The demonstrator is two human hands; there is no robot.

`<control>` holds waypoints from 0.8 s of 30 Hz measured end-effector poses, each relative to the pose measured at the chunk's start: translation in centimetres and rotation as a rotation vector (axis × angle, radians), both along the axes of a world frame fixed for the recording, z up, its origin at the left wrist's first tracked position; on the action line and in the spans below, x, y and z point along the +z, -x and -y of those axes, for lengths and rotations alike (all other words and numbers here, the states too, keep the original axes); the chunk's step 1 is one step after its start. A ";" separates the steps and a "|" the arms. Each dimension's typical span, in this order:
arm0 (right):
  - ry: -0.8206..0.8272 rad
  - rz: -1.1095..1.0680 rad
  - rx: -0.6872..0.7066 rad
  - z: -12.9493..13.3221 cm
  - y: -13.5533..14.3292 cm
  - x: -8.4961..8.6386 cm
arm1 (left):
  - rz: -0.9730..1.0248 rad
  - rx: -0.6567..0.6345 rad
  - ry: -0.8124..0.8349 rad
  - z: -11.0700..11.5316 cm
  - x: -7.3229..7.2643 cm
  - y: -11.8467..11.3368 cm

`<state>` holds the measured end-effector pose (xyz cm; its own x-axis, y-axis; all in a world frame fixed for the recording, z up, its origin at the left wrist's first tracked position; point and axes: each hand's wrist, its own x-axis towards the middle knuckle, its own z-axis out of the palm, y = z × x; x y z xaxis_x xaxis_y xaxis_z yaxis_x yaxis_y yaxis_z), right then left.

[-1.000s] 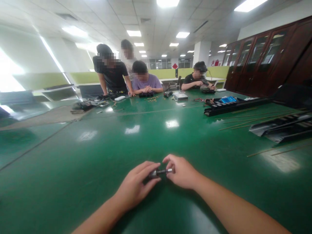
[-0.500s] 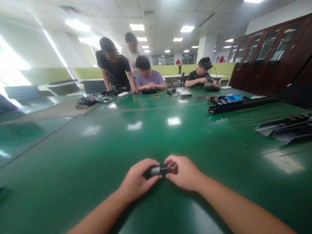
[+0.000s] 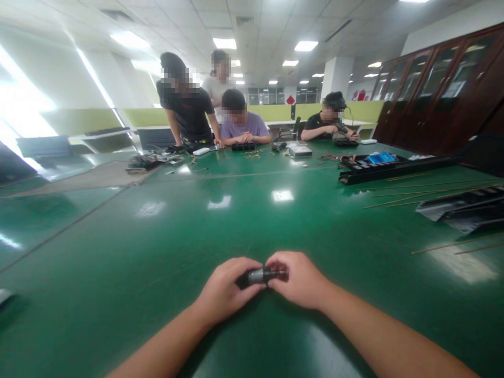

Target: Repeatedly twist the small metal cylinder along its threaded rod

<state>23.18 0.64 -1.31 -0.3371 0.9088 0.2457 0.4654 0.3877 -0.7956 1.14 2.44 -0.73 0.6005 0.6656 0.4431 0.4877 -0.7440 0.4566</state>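
Note:
A short dark and silver cylindrical tool (image 3: pixel 256 276) lies level between my hands, just above or on the green table (image 3: pixel 252 220). My left hand (image 3: pixel 228 289) is wrapped round its thicker body, thumb on the near side and fingers on the far side. At the narrower right end, my right hand (image 3: pixel 297 278) curls its thumb and fingers round the thin dark tip. The fingertips of both hands nearly meet at the middle of the tool. Its far left end is hidden in my left palm.
Black channels (image 3: pixel 394 167) and thin rods (image 3: pixel 425 195) lie at the right. Across the table are several people, a white box (image 3: pixel 300 151), small brass-coloured pieces (image 3: pixel 254 153) and a pile of parts (image 3: pixel 147 160). A pale object (image 3: pixel 4 296) shows at the left edge.
My left hand and the tool have shifted slightly right, closer to my right hand. The view has turned a little left, and a pale object now shows at the left edge.

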 end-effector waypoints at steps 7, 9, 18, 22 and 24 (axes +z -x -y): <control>-0.054 0.010 0.031 0.3 0.0 0.6 | 0.010 0.010 -0.036 0.1 0.0 -0.1; -0.071 0.019 0.029 0.4 -0.1 0.7 | 0.015 0.006 -0.042 0.2 0.1 -0.2; -0.079 0.064 0.020 0.3 -0.1 0.6 | 0.029 0.016 -0.027 0.7 0.3 -0.7; -0.083 0.085 0.015 0.2 -0.2 0.5 | 0.022 0.054 -0.032 0.8 0.1 -0.7; -0.091 0.090 0.017 0.1 -0.2 0.5 | 0.014 0.066 -0.034 0.7 0.0 -0.7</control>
<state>23.38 0.56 -0.83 -0.3767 0.8780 0.2953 0.5258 0.4651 -0.7122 1.84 1.70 -0.72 0.5494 0.6882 0.4739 0.5303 -0.7255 0.4386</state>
